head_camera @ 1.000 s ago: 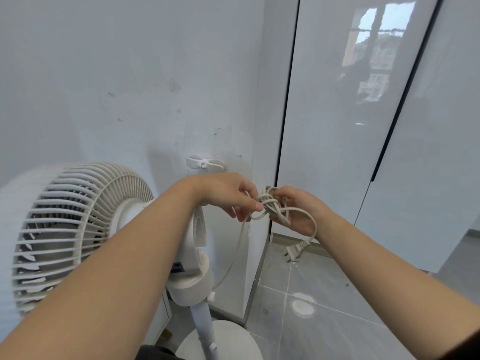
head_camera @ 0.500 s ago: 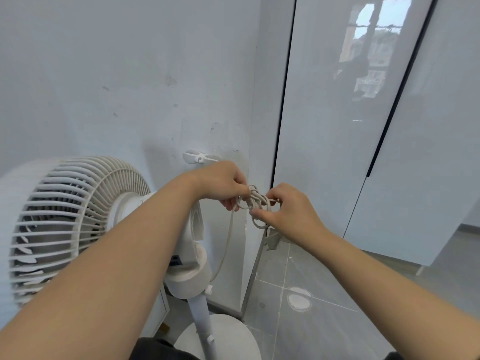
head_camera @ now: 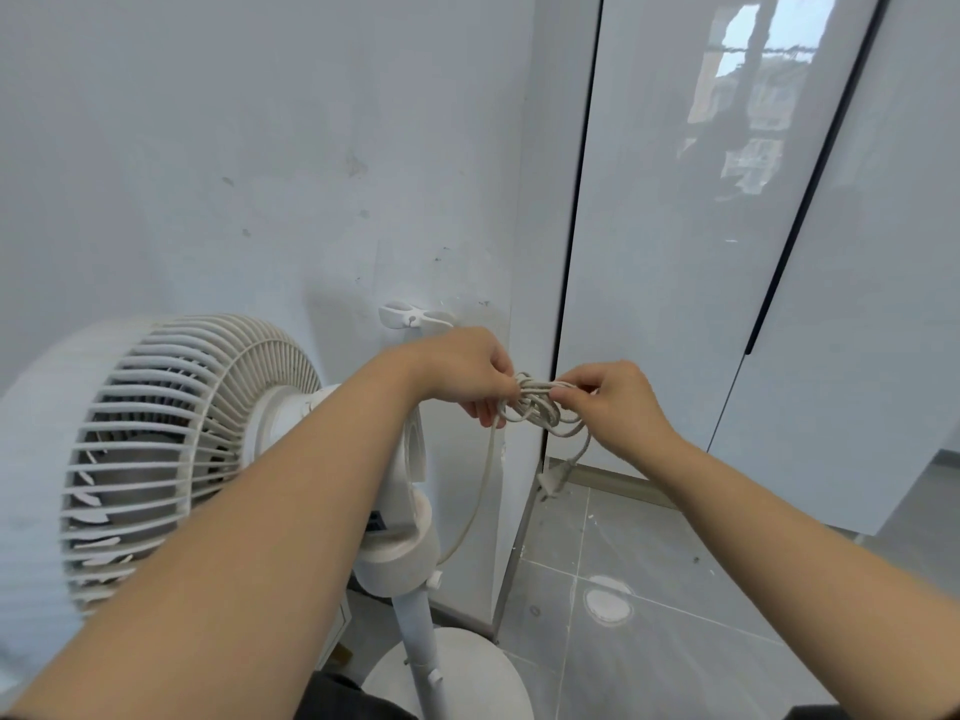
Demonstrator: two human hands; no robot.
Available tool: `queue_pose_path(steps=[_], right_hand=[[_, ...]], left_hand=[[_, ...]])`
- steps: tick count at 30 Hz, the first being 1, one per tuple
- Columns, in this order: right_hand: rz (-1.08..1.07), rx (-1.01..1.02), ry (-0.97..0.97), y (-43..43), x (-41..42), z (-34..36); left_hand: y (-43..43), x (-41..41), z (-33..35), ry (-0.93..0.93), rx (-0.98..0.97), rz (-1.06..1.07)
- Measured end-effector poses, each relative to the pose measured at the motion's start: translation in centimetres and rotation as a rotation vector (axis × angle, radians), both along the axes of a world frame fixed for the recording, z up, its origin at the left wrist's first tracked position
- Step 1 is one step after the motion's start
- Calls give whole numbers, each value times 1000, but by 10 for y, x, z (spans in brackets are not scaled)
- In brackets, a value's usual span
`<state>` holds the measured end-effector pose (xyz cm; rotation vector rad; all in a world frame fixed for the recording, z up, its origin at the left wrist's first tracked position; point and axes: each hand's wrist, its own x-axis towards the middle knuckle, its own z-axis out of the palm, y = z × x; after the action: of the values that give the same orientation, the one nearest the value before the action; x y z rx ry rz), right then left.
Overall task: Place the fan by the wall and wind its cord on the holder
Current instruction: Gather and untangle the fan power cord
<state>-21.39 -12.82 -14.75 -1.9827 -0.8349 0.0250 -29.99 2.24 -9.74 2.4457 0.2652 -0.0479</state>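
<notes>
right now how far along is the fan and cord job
Done: the fan stands by the wall. In hand: the left hand and right hand grip the cord, bundled in loops, its plug dangling. Left: the holder on the wall carries no cord yet.

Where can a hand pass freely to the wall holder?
Bare wall above the holder, right to the cabinet. Crowded below it: left hand and right hand grip the cord bundle; fan head lower left.
</notes>
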Motion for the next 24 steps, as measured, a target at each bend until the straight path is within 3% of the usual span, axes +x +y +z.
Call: queue_pose_path(steps=[4,7,11,16,24], right_hand=[[136,305,774,0,5,7],[108,341,1063,3,6,5],[125,288,1036,5,5,2],[181,223,890,6,1,8],[202,224,871,8,-6,12]], left_hand=[[2,1,-2,-61,46,21],[2,1,-2,-163,122,82],[4,0,2,-346,169,98],[-1,2,-1,-269,196,20],[1,5,-2,-271,310,18]])
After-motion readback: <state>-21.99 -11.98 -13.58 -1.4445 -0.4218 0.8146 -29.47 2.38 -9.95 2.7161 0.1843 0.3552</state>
